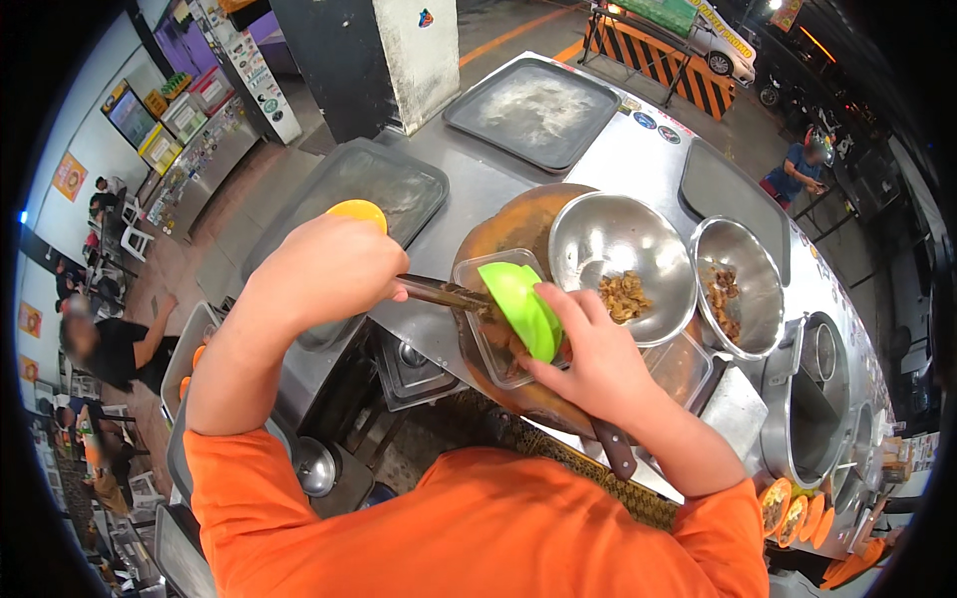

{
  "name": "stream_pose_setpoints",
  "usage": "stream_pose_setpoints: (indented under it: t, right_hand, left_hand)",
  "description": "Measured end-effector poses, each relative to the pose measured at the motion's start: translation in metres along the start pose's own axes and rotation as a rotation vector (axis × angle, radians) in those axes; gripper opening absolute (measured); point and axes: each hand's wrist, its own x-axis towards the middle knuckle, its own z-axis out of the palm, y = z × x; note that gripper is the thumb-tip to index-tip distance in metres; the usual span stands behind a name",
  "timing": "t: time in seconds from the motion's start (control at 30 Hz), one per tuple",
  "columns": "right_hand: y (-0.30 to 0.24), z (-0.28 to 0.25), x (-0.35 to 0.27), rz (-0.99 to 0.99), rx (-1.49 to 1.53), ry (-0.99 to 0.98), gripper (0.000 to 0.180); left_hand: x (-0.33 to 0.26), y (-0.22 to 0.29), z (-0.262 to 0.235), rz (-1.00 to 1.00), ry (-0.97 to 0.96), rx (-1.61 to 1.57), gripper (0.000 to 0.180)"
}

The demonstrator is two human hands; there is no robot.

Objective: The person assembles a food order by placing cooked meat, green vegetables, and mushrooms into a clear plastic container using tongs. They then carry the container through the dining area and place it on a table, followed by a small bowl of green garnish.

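Observation:
My left hand (344, 261) is closed around a long, flat metal utensil (444, 292), whose stained end reaches into a clear plastic container (471, 344). A rounded yellow piece (361, 211) shows just beyond that fist; whether it belongs to the utensil I cannot tell. With my right hand (590, 361) I grip a lime-green bowl (518, 307), tilted on its side over the same container. Dark brown food (495, 334) lies in there, partly hidden by the bowl. The container sits on a round wooden board (498, 227).
Two steel bowls, a larger one (623, 224) and a smaller one (738, 249), hold brown meat pieces at right. A wooden-handled knife (615, 450) juts from the board's near edge. Grey trays (533, 110) lie behind and leftward. A big metal pot (797, 424) stands far right.

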Motion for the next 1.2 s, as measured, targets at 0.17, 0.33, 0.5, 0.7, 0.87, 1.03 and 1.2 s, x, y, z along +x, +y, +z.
stream_pose_setpoints:
  t: [0.17,0.33,0.5,0.7,0.87,1.03,1.2]
  right_hand:
    - [0.001,0.002,-0.006,-0.22,-0.128,0.141,0.066]
    - [0.024,-0.019,-0.028,-0.351,-0.157,0.489,0.075]
    - [0.089,-0.033,-0.122,0.12,0.838,1.019,0.077]
    - [0.18,-0.047,-0.277,0.625,1.039,1.228,0.038]
    - [0.218,-0.017,-0.349,1.045,1.084,1.238,0.038]
    - [0.203,-0.032,-0.332,1.079,0.907,1.111,0.047]
    - [0.205,-0.035,-0.317,1.169,0.759,1.062,0.053]
  left_hand:
    - [0.001,-0.006,-0.011,0.018,0.015,0.121,0.021]
    - [0.023,-0.004,-0.005,0.122,0.128,0.103,0.02]
    - [0.044,-0.006,0.0,0.129,-0.02,0.118,0.022]
    - [0.047,-0.008,-0.013,0.136,-0.063,0.123,0.023]
    - [0.04,-0.055,-0.024,0.146,0.042,-0.269,0.03]
    - [0.08,-0.063,0.045,-0.108,0.059,-0.698,0.04]
    - [0.111,-0.028,0.12,-0.15,0.053,-0.971,0.036]
